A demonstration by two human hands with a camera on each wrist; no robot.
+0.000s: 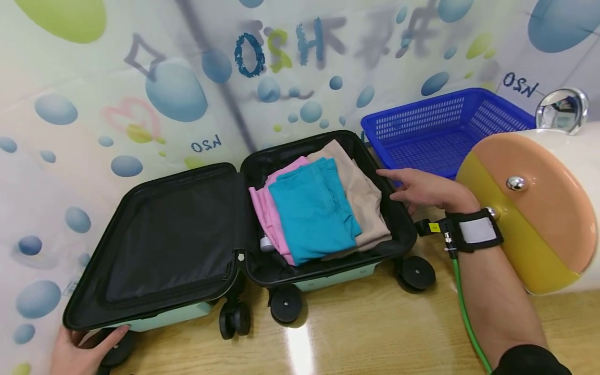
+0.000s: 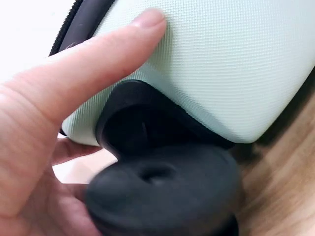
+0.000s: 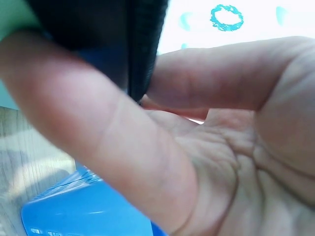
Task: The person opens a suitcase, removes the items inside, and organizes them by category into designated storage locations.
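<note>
An open suitcase (image 1: 178, 239) with mint-green shell and black lining lies unfolded before me. Its right half holds folded clothes: a blue garment (image 1: 311, 213) on top, a pink one (image 1: 266, 205) and a beige one (image 1: 358, 192). A small white-capped item (image 1: 266, 244) peeks out beside the pink cloth. At the left half's near corner, my left hand (image 1: 79, 350) grips the shell, thumb on the mint side (image 2: 231, 59), close to a black wheel (image 2: 167, 191). My right hand (image 1: 422, 188) holds the right half's outer rim between its digits; some fingers are hidden.
Behind the right hand sits a blue plastic basket (image 1: 422, 112). A rounded orange, yellow and white object (image 1: 539, 203) with chrome knobs stands by the right wrist. A bubble-patterned backdrop (image 1: 140, 114) rises behind the suitcase. Wooden flooring or tabletop (image 1: 356, 323) lies in front.
</note>
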